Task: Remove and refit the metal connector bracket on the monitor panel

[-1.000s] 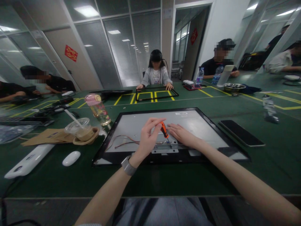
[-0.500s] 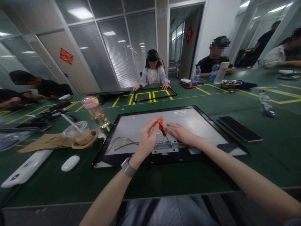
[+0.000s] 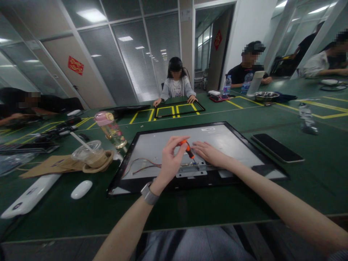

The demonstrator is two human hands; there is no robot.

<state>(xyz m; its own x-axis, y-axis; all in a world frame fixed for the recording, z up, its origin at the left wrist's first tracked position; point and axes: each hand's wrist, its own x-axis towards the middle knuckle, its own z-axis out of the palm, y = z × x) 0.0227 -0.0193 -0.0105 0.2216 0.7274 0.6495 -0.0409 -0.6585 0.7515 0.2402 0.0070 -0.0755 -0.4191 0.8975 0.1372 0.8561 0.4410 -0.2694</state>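
Observation:
An orange and black screwdriver is gripped by its handle in my left hand, its shaft slanting down to the right. The tip meets a small metal bracket at the near side of a flat display panel. Fingers stretched out, my right hand lies flat on the panel's pale metal back, just right of the screwdriver. Thin coloured cables run across the panel to the left of my left hand. A black frame borders the panel, which lies flat on the green table.
Left of the panel stand a pink-lidded bottle and a plastic cup with a straw, near a white oval case. On the right lies a phone. Across the table, a person holds a black frame.
My left hand has turned slightly on the screwdriver handle, with the fingers shifted around it. My right hand stays in place on the panel.

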